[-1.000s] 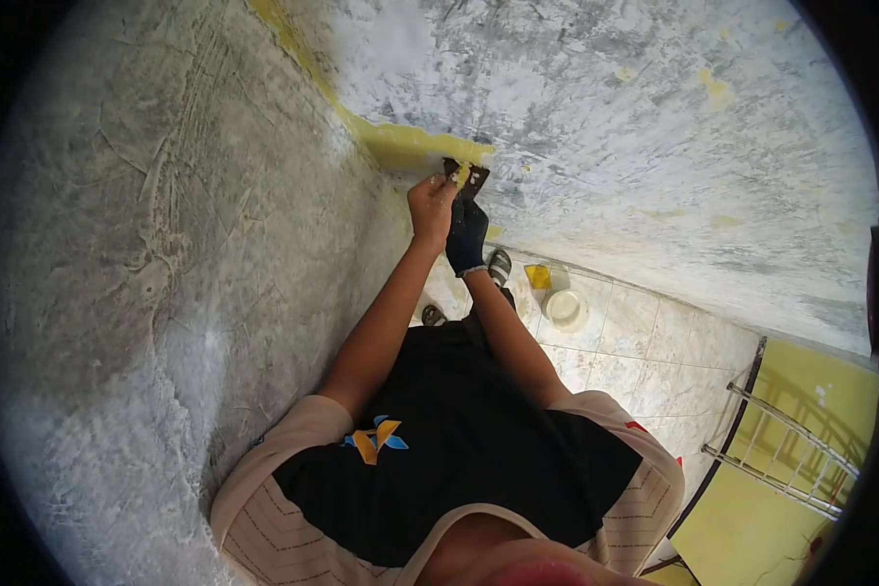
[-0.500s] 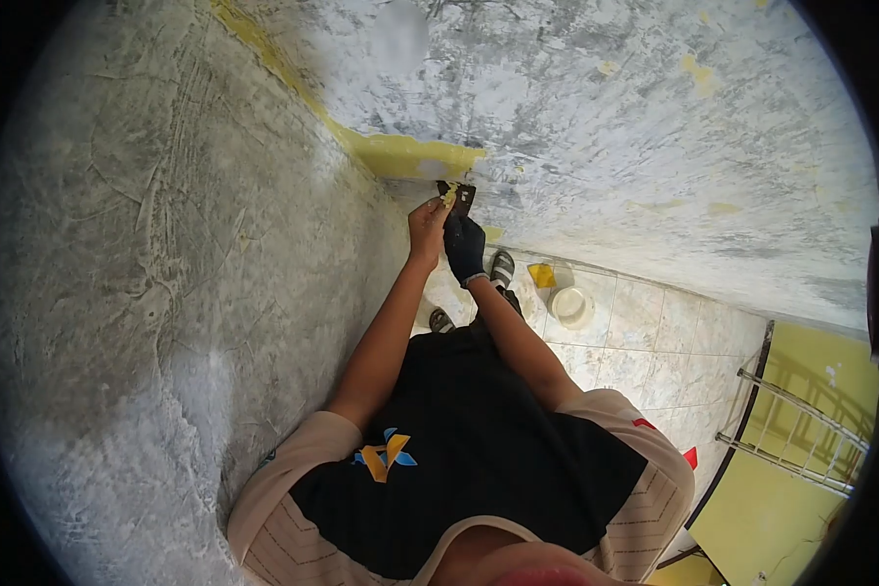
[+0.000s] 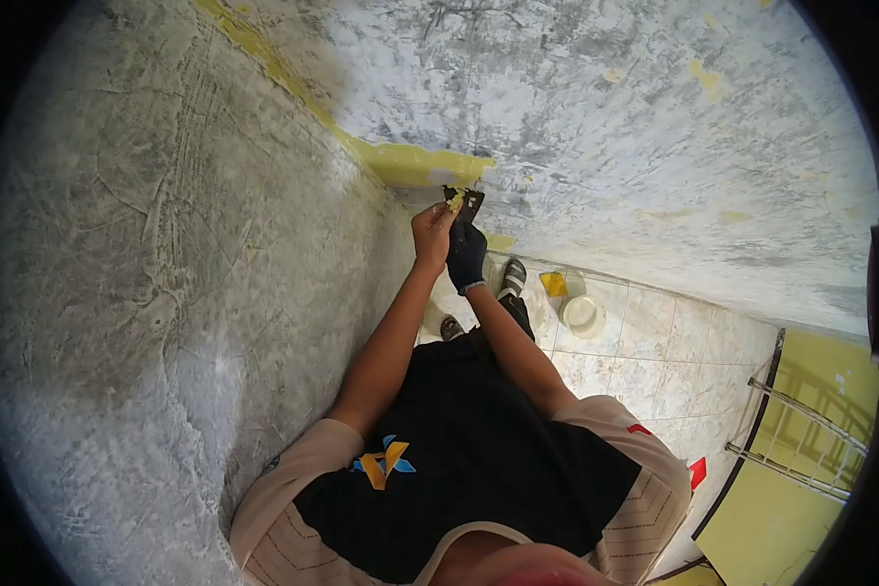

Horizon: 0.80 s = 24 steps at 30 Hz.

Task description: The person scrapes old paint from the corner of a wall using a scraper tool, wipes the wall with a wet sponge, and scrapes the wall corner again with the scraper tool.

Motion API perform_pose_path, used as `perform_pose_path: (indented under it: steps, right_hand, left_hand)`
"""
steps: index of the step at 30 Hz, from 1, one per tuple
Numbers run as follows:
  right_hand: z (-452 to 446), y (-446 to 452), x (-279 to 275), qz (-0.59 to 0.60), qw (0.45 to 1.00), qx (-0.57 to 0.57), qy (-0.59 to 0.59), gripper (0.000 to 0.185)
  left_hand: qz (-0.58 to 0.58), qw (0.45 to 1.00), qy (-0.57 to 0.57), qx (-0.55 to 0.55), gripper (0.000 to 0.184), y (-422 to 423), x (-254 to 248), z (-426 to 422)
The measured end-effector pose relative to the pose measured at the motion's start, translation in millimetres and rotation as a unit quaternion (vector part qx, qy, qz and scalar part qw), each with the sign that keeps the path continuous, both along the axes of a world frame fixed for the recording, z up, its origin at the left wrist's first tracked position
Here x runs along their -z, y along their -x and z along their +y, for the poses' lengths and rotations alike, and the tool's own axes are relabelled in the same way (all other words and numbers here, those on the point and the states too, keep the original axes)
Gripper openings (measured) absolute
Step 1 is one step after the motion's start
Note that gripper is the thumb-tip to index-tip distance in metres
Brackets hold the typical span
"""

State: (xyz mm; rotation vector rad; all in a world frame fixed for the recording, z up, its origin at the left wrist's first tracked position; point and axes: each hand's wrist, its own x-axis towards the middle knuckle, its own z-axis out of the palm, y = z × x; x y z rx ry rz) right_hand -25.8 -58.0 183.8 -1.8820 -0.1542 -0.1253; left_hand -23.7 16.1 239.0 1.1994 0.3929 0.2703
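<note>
My right hand [image 3: 467, 258], in a dark glove, is wrapped round a dark scraper [image 3: 473, 205] with holes in its blade. Bare and closed, my left hand [image 3: 431, 237] is right beside it, its fingertips pinching yellow paint peelings [image 3: 456, 201] at the blade. Just beyond the blade, a strip of yellow paint [image 3: 415, 164] remains on the scraped wall [image 3: 596, 127], low by the corner. The scraper's handle is hidden inside the glove.
A rough grey wall [image 3: 107, 273] rises close on my left. On the tiled floor [image 3: 645, 337] stand a white bucket [image 3: 583, 315] and a yellow piece [image 3: 554, 284] near my sandalled foot [image 3: 514, 276]. A metal ladder [image 3: 801, 439] is at the far right.
The view has shifted slightly, so hands, bucket and feet appear a little lower and further right. Both hands keep the same hold at the scraper.
</note>
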Motion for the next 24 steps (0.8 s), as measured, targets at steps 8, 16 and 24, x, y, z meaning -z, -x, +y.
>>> perform_pose_path:
  steps: [8,16,24]
  right_hand:
    - [-2.1,2.8,-13.2,0.057,0.995,-0.003,-0.084,0.042]
    - [-7.3,-12.5,-47.7,0.078,0.991,-0.017,-0.107,0.042]
    - [-2.8,-22.6,-91.8,0.012,0.994,-0.005,-0.105,0.031]
  left_hand:
    - [0.012,0.999,0.009,-0.051,0.014,1.7,-19.9,-7.8]
    - [-0.037,0.997,0.041,-0.044,0.017,-4.3,-48.3,-7.0]
    - [-0.071,0.995,0.047,-0.046,0.016,-11.6,-96.6,-7.9]
